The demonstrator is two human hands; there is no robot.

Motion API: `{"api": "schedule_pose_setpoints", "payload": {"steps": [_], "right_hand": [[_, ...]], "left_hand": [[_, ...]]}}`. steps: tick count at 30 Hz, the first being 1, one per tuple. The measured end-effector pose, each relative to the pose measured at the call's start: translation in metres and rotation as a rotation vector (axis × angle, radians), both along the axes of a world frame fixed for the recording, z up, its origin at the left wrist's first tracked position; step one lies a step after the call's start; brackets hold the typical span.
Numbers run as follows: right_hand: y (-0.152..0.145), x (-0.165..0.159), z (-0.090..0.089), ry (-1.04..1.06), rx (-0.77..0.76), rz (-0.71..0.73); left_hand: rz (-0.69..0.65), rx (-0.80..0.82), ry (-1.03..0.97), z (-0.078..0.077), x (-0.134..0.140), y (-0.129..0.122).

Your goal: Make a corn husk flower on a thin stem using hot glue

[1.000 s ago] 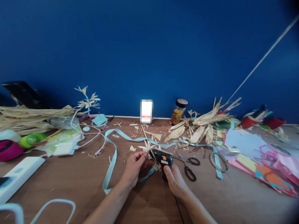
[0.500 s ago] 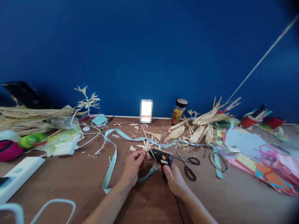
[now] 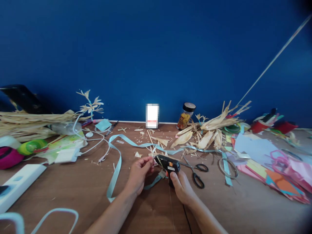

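Note:
My right hand (image 3: 182, 186) is wrapped around the grip of a black hot glue gun (image 3: 167, 162), whose nozzle points left. The fingers of my left hand (image 3: 140, 172) are pinched together on a small pale corn husk flower (image 3: 153, 151), right by the nozzle. Part of the flower hides behind my fingertips and the gun. A light blue ribbon (image 3: 117, 165) loops over the table around both hands. Black-handled scissors (image 3: 198, 174) lie partly open just right of the gun.
Dried husks (image 3: 212, 130) and a black-lidded jar (image 3: 185, 116) stand at the back right, with coloured paper (image 3: 255, 146) beyond. On the left are a white power strip (image 3: 23, 185), cables, a charger (image 3: 67, 155) and a finished-looking husk flower stem (image 3: 91, 105). Husk scraps litter the middle.
The husk flower has turned in my left fingers, so fewer of its spread petals show. The glue gun keeps nearly the same place beside it.

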State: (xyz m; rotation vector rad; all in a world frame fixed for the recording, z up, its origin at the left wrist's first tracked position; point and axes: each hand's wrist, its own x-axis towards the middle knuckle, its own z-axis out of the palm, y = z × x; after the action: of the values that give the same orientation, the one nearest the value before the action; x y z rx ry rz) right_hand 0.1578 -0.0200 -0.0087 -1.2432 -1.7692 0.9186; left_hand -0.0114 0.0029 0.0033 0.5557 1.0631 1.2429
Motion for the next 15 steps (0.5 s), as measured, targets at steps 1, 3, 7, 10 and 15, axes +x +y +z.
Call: {"api": "schedule_pose_setpoints", "payload": {"steps": [1, 3, 7, 10, 15], "right_hand": [[0.0001, 0.0002, 0.0001, 0.003, -0.001, -0.001], [0.0001, 0.0006, 0.0, 0.005, -0.005, -0.006], [-0.0002, 0.001, -0.0006, -0.001, -0.008, -0.011], [-0.0002, 0.0008, -0.0011, -0.002, -0.017, -0.009], [0.0008, 0.0, -0.0022, 0.007, -0.023, 0.002]], "left_hand": [[0.0, 0.004, 0.004, -0.0004, 0.0, -0.0002], [-0.004, 0.015, 0.009, -0.0011, -0.0002, -0.0003], [-0.014, 0.041, 0.001, -0.0011, -0.0009, -0.0002], [-0.023, 0.036, 0.016, -0.0005, -0.0005, -0.0004], [-0.059, 0.056, 0.047, -0.0001, 0.0009, -0.0009]]}}
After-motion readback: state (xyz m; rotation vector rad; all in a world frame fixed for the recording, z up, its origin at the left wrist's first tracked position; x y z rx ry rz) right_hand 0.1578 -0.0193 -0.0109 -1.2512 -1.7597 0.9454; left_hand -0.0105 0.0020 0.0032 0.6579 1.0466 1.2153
